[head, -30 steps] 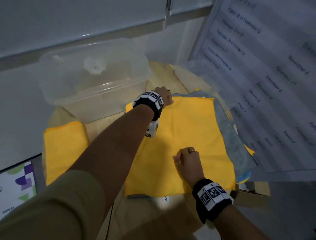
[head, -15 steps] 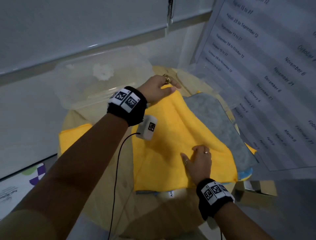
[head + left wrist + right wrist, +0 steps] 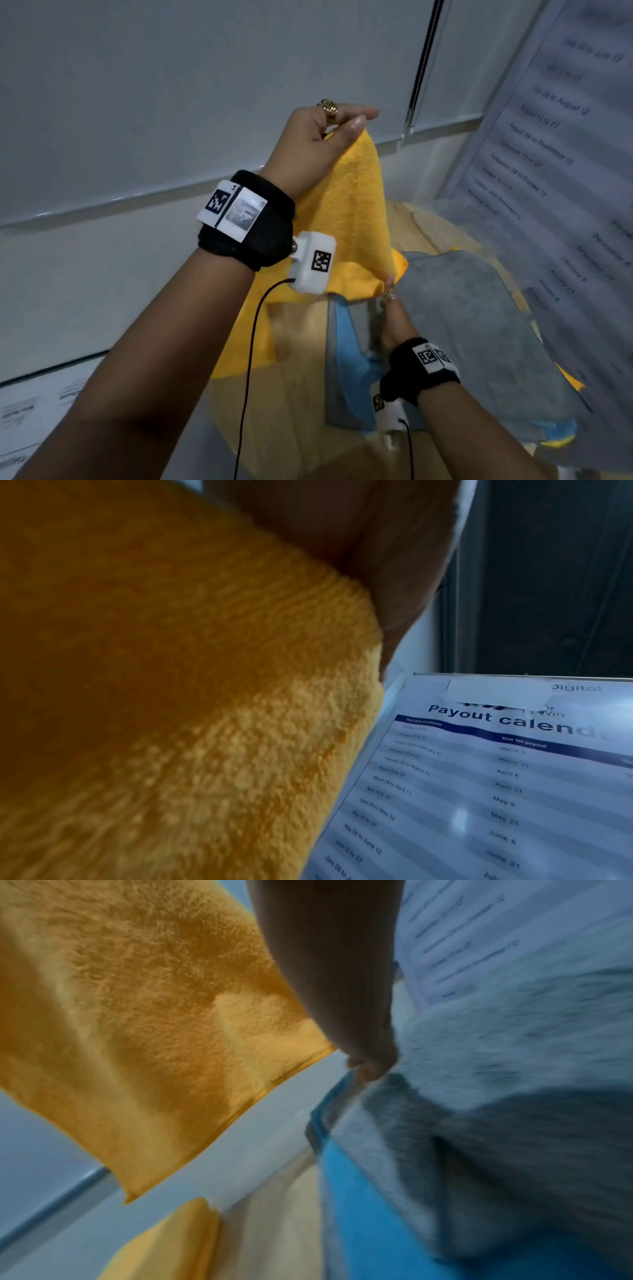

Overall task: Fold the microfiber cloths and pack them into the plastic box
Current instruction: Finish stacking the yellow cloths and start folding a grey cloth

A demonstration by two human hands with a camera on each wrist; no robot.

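A pale wall (image 3: 171, 102) fills the back of the scene, and a printed payout calendar (image 3: 496, 777) leans at the right side. Below them sits a round tan table (image 3: 301, 394) carrying a spread of cloths. The grey microfiber cloth (image 3: 479, 325) lies flat on the right part of the table, on top of a blue cloth (image 3: 346, 339) whose edge shows along its left side; a yellow edge peeks out beneath them at the far right. The yellow microfiber cloth (image 3: 349, 219) hangs in the air above the table, stretched between both hands, its lower left corner dangling free. A second yellow cloth, folded (image 3: 178, 1242), lies on the table's left side, as the right wrist view shows. The left hand (image 3: 318, 144) is raised high and pinches the cloth's top corner between thumb and fingers, a gold ring on one finger. The right hand (image 3: 394, 318) is lower, just above the grey cloth, gripping the yellow cloth's lower right corner with its fingertips. The plastic box cannot be seen from here.
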